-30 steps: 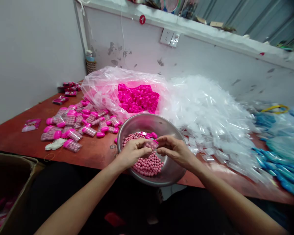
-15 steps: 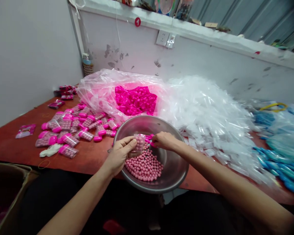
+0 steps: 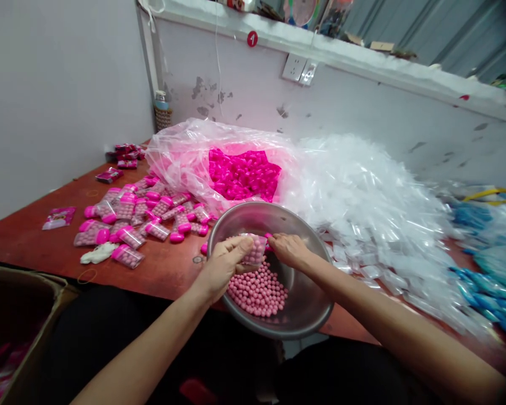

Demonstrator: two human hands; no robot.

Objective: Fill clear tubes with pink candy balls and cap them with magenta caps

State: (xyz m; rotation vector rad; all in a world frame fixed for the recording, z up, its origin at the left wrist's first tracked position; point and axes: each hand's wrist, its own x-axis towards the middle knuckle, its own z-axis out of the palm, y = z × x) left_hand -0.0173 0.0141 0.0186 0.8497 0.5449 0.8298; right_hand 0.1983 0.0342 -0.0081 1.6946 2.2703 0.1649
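Note:
Over the metal bowl (image 3: 306, 306), my left hand (image 3: 225, 261) is closed round a clear plastic bottle (image 3: 255, 250) filled with pink beads. The bottle lies tilted, its mouth end toward my right hand (image 3: 289, 247). Pinched in the fingers of that right hand is a bright pink cap (image 3: 269, 239), right at the bottle's end; whether it sits on the mouth I cannot tell. Loose pink beads (image 3: 259, 292) cover part of the bowl's floor below both hands.
Filled pink-capped bottles (image 3: 126, 208) are heaped at the left. Behind the bowl lies a plastic bag of pink caps (image 3: 244, 174). A large pile of clear empty bottles (image 3: 371, 197) spreads to the right, beside blue items (image 3: 489, 298). A cardboard box (image 3: 46, 292) stands front left.
The pink cap in my right hand has come up against the end of the bottle. My left hand still holds the bottle. The whole view has shifted slightly.

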